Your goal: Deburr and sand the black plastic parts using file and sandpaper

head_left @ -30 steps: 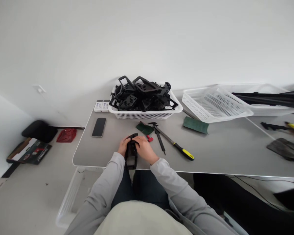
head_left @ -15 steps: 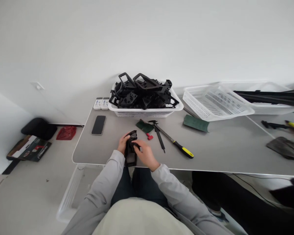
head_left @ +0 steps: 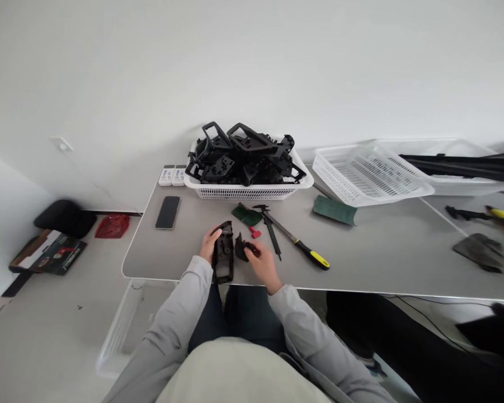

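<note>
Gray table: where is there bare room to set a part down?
Bare: between the phone and the left hand, and the wider front stretch from the yellow-handled file to the gray cloth. Crowded: between the white basket and the right hand, with caliper, green sheet and red piece.

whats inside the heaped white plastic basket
The white plastic basket holds a heap of black plastic parts, some shaped like open frames, rising above its rim. Its floor and anything under the top pieces are hidden.

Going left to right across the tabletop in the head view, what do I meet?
Phone → left hand → black frame it holds → right hand → rightmost green sheet → crumpled grey cloth.
</note>
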### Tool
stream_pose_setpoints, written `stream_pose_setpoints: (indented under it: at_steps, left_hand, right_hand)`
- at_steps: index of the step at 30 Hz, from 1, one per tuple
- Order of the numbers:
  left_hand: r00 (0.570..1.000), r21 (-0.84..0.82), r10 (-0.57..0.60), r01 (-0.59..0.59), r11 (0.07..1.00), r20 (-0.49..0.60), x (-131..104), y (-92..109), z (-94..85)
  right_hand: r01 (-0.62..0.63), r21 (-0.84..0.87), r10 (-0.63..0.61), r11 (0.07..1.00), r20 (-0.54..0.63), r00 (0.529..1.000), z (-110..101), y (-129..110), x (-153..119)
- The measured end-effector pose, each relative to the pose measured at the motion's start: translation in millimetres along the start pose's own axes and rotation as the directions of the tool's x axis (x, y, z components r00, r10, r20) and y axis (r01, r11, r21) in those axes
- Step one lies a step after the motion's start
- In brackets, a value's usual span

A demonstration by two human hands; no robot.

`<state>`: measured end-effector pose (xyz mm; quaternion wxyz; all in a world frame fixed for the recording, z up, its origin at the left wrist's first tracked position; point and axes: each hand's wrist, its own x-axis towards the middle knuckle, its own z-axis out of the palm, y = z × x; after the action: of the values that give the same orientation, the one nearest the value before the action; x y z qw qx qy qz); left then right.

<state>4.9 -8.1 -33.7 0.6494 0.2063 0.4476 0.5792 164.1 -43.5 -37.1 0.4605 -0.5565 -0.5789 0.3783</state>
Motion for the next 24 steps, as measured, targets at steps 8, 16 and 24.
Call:
stream_pose_setpoints:
  at_steps: [8,16,24]
  left_hand:
    - [0.996,0.06,0.035,-0.03,0.998,-0.081,-3,0,0.4]
    - [0.99,-0.056,0.011,-0.019,0.998,-0.141,5,-10,-2.8]
    - [0.993,-0.183,-0.023,0.001,0.983,-0.118,-11,10,-3.3]
  right_hand:
    - [-0.096,0.051,0.086,0.994,0.17,0.982,16,0,11]
    - [-0.22,0.129,0.19,0.967,0.207,0.96,-7,7,-8]
    - [-0.026,0.142,0.046,0.99,-0.14,0.989,-4,-10,3]
